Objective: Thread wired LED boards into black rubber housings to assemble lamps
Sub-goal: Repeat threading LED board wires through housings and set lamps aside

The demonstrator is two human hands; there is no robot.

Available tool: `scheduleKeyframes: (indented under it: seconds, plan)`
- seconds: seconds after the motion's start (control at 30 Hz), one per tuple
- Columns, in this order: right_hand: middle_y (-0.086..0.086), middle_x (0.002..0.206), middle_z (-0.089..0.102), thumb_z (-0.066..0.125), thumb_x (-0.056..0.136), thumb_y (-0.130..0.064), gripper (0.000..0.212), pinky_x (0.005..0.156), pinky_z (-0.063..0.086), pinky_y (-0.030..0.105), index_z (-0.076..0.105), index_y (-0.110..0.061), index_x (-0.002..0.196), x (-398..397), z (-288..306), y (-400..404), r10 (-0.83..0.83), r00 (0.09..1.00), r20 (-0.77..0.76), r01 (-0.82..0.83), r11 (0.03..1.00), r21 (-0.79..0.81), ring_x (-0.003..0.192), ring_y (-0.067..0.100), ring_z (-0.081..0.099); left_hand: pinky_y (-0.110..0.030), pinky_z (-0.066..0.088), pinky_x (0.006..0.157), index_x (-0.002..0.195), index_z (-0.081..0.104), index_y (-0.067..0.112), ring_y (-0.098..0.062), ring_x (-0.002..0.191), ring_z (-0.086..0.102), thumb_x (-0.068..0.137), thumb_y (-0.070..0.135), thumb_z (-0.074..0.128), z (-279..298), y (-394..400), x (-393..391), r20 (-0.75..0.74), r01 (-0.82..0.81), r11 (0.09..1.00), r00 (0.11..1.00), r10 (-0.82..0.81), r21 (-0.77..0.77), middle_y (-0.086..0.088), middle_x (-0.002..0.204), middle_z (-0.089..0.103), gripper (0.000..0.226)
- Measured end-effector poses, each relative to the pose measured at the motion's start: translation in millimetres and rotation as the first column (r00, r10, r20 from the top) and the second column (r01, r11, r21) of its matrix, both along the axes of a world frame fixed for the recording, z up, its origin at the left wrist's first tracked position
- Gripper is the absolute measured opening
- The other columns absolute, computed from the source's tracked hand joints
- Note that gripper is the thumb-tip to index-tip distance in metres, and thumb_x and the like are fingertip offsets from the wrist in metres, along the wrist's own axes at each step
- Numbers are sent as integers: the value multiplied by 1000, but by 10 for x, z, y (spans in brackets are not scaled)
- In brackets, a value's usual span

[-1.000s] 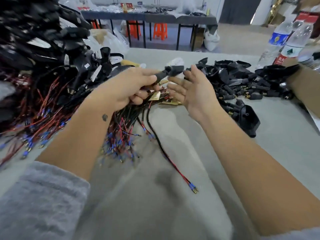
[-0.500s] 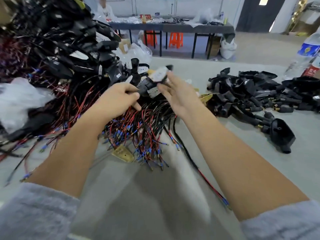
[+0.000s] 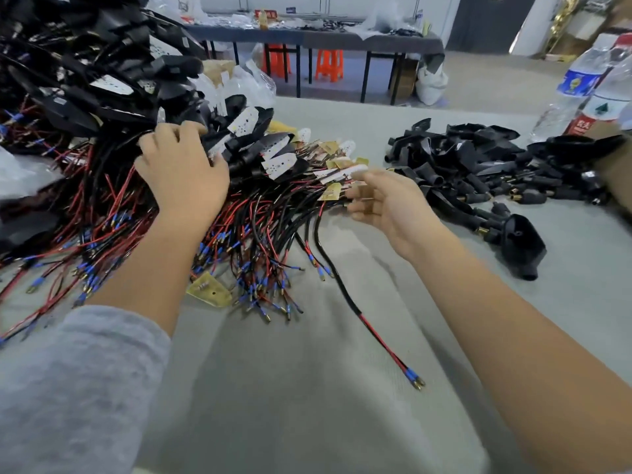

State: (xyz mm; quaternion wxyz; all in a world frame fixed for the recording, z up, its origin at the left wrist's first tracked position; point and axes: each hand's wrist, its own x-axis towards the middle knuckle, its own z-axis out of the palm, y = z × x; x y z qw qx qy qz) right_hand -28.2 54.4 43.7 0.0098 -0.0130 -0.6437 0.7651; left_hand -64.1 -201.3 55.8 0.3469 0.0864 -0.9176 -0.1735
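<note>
Two plastic water bottles [image 3: 581, 80] stand at the far right edge of the grey worktop [image 3: 307, 388]. Further back there's a long dark table [image 3: 307, 37] piled with clutter, orange stools [image 3: 328, 65] under it, and a white sack [image 3: 431, 83] by its leg.

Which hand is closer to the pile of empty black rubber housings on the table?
The right hand. It hovers just beside the left edge of the pile of empty black rubber housings. The left hand rests far across on the heap of wired assemblies.
</note>
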Motion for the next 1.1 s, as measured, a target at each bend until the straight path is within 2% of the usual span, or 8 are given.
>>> scheduleKeyframes:
  seconds: [0.2, 0.3, 0.43, 0.53, 0.7, 0.8, 0.93, 1.1]
  plan:
    - [5, 67, 62, 43, 97, -4, 21, 47, 45, 20, 64, -7, 97, 223, -265, 486, -225, 974, 9, 220, 963, 156, 47, 11, 54, -45, 43, 90, 102, 69, 21, -33, 110, 52, 87, 17, 49, 13, 790, 70, -46, 274, 962, 961, -274, -14, -7, 110, 65, 26]
    - [7, 66, 61, 42, 96, 0, 22, 48, 47, 21, 63, -7, 91, 270, -349, 550, -240, 970, -31, 242, 959, 149, 47, 11, 55, -45, 47, 90, 104, 68, 21, -31, 105, 57, 88, 17, 49, -125, 1221, 77, 127, 391, 914, 907, -402, 105, -9, 111, 63, 26]
    - [3, 66, 61, 47, 95, -2, 21, 48, 45, 17, 64, -10, 86, 277, -389, 525, -186, 980, -75, 199, 943, 266, 50, 8, 54, -42, 39, 99, 113, 64, 22, -35, 116, 46, 90, 15, 51, -429, 1582, 108, 330, 318, 936, 877, -351, 150, -11, 130, 46, 27]
    - [3, 67, 60, 48, 94, -2, 20, 49, 43, 15, 65, -9, 87, 278, -397, 531, -172, 981, -88, 191, 934, 302, 51, 6, 53, -40, 38, 99, 115, 63, 20, -33, 117, 44, 84, -1, 50, -572, 1600, 106, 285, 303, 944, 901, -328, 127, -11, 130, 44, 39]
    - [1, 67, 60, 48, 94, -4, 21, 50, 44, 15, 65, -11, 85, 263, -389, 546, -160, 984, -84, 179, 930, 320, 51, 5, 53, -28, 39, 86, 122, 61, 12, -29, 110, 56, 75, -14, 44, -601, 1484, 72, 29, 409, 864, 900, -436, 293, -12, 121, 60, 56]
    - [1, 66, 60, 49, 95, -6, 19, 48, 42, 16, 65, -10, 86, 255, -396, 532, -147, 986, -77, 164, 931, 326, 50, 5, 51, -22, 45, 89, 124, 60, 16, -14, 103, 63, 83, -10, 48, -531, 1566, 135, -168, 531, 731, 841, -514, 429, -1, 105, 69, 50]
    - [1, 67, 60, 51, 97, -13, 17, 46, 39, 21, 65, -4, 98, 245, -399, 529, -160, 985, -65, 172, 941, 291, 50, 8, 50, -11, 46, 88, 119, 63, 15, 4, 94, 64, 84, -9, 53, -495, 1796, 218, -237, 680, 538, 704, -670, 499, 8, 94, 71, 43]
    - [8, 71, 58, 55, 98, -10, 10, 49, 42, 20, 57, -4, 106, 237, -381, 563, -201, 975, -93, 211, 972, 107, 50, 13, 50, -17, 52, 78, 124, 54, 16, -6, 84, 71, 84, -14, 59, -500, 1976, 304, -279, 698, 221, 527, -803, 681, 1, 95, 71, 51]
